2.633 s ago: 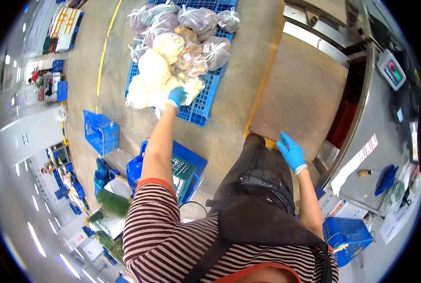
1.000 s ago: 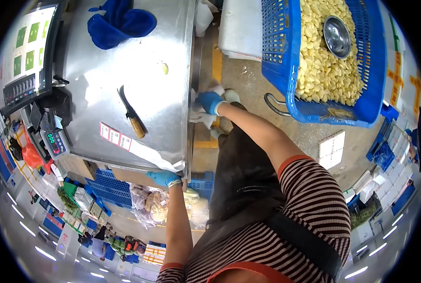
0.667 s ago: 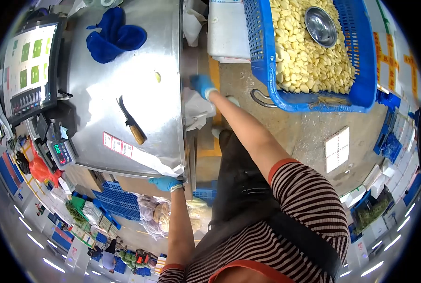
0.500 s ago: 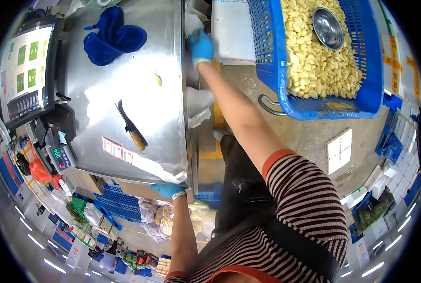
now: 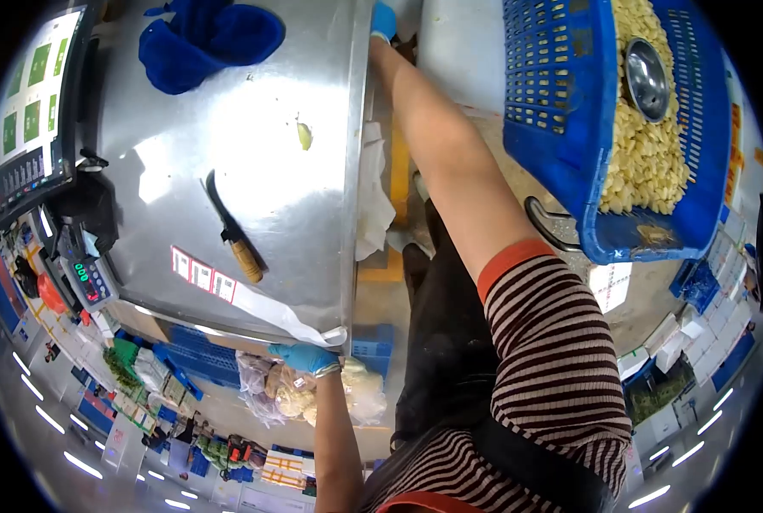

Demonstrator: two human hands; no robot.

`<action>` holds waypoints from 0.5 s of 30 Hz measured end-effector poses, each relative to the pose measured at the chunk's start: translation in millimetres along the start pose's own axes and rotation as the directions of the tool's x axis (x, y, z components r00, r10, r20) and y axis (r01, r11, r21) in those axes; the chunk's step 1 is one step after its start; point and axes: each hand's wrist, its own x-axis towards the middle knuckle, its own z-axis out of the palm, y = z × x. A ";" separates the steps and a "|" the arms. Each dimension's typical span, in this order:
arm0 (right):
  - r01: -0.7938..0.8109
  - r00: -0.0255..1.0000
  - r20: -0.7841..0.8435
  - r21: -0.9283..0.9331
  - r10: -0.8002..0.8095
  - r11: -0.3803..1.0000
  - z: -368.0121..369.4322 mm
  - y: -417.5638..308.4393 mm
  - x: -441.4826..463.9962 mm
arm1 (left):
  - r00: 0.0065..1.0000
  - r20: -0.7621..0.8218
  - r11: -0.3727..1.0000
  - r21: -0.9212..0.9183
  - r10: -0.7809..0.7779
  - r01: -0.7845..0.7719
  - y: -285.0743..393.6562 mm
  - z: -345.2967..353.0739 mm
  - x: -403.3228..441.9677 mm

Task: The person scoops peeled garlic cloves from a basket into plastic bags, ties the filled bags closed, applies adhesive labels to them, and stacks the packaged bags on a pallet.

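My left hand (image 5: 306, 358), in a blue glove, rests at the near edge of the steel table (image 5: 304, 248), its fingers stretched along the edge. Close by it lies the curled end of a label strip (image 5: 270, 306) with red-bordered printed labels. My right hand (image 5: 383, 20), also gloved in blue, reaches far forward beside the table and is partly cut off by the top of the view, so its fingers are hidden. On the table lie a knife (image 5: 232, 227) with a dark curved blade and wooden handle, a small green scrap (image 5: 304, 135), and a blue cloth (image 5: 215, 43).
At right stands a blue basket (image 5: 561, 128) of pale peeled cloves (image 5: 642, 167), with a metal bowl (image 5: 647, 79) on them. A monitor (image 5: 39, 103) and a scale display (image 5: 86, 275) stand left. White paper (image 5: 373, 192) hangs at the table's side. Bagged produce (image 5: 292, 385) sits below.
My right hand has moved farther forward, to the top edge of the view. The view has shifted, and the basket appears farther right. My left hand stays at the table edge.
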 end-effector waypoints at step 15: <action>-0.022 0.952 0.294 0.343 -0.085 0.939 -121.5 60.5 -162.5 | 0.898 -0.103 0.870 0.318 0.427 -0.377 -84.5 35.4 60.6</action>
